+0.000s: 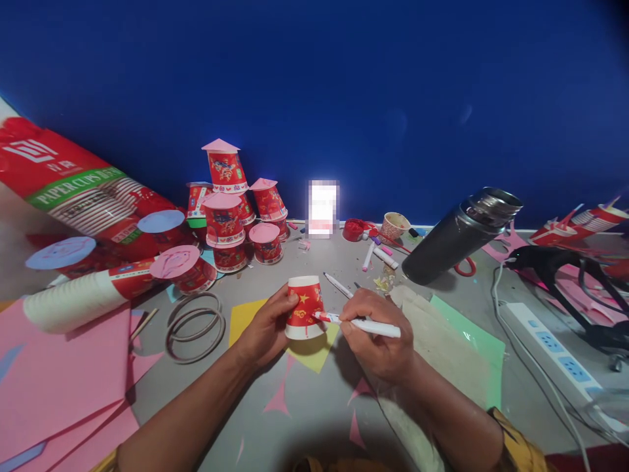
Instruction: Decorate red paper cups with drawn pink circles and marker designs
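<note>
My left hand (pixel 265 331) is wrapped round an upside-down red paper cup (pixel 304 307) standing on a yellow sheet (pixel 314 351) on the grey table. My right hand (pixel 376 334) pinches a white marker (pixel 366 324), and its red tip touches the cup's side near the bottom rim. Both hands are closed on what they hold.
A pile of red cups with pink lids (pixel 236 210) stands behind. Sleeves of paper cups (pixel 83 190) lie at left over pink paper (pixel 59 373). Wire rings (pixel 194 324), a dark flask (pixel 457 236), loose markers (pixel 381 254), green paper (pixel 472 341) and a power strip (pixel 555 354) lie around.
</note>
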Action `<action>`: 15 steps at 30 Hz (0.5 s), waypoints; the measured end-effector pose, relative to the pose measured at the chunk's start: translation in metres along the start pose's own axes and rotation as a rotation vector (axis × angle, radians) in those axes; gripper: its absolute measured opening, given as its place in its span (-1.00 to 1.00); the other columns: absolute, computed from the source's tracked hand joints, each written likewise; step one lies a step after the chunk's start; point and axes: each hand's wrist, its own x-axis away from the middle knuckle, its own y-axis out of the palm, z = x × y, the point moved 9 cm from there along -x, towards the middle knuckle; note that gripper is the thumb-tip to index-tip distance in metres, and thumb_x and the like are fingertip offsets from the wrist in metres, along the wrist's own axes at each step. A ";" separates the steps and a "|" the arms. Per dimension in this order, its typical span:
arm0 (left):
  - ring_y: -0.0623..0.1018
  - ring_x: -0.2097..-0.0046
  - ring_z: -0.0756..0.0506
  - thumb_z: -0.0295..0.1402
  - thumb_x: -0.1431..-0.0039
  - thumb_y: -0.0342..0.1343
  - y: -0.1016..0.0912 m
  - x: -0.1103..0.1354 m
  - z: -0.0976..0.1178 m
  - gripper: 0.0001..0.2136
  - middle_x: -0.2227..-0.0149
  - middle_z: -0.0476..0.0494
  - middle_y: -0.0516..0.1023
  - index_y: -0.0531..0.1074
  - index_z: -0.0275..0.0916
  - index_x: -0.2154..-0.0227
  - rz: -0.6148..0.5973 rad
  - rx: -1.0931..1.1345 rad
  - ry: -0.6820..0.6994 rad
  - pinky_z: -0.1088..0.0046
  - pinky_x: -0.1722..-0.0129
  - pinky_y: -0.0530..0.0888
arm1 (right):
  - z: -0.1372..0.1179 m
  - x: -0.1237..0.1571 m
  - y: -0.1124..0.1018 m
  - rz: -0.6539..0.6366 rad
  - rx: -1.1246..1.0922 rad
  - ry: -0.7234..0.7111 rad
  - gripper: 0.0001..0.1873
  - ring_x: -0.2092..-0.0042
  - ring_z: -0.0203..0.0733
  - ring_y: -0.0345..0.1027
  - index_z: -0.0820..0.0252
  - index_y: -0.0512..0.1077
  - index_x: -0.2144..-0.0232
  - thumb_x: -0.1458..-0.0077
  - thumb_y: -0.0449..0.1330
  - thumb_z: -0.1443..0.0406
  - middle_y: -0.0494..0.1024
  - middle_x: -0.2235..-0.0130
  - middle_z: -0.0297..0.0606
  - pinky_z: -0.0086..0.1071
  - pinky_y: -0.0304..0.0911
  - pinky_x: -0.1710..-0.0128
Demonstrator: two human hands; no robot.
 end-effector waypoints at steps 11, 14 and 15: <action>0.66 0.22 -0.14 -0.24 0.02 0.52 -0.001 0.000 0.003 -0.62 0.21 -0.17 0.70 0.63 -0.27 0.15 0.015 -0.040 0.024 0.32 0.12 0.62 | -0.001 -0.001 0.001 -0.020 -0.015 -0.003 -0.86 0.44 -0.22 0.42 0.12 0.46 0.34 -0.18 0.19 0.45 0.56 0.45 -0.32 -0.34 0.32 0.40; 0.66 0.23 -0.14 -0.22 0.01 0.51 -0.001 0.000 0.004 -0.61 0.21 -0.17 0.70 0.63 -0.27 0.14 0.014 -0.058 0.028 0.31 0.13 0.62 | -0.001 -0.001 0.000 -0.013 -0.013 -0.003 -0.86 0.44 -0.22 0.42 0.12 0.46 0.33 -0.17 0.19 0.46 0.56 0.45 -0.31 -0.34 0.32 0.40; 0.65 0.23 -0.14 -0.22 0.00 0.51 0.000 0.000 0.004 -0.62 0.22 -0.17 0.70 0.62 -0.27 0.14 0.012 -0.064 0.029 0.30 0.13 0.62 | -0.001 -0.001 0.000 -0.016 -0.007 0.000 -0.86 0.44 -0.22 0.42 0.12 0.46 0.33 -0.17 0.19 0.46 0.56 0.45 -0.31 -0.34 0.32 0.40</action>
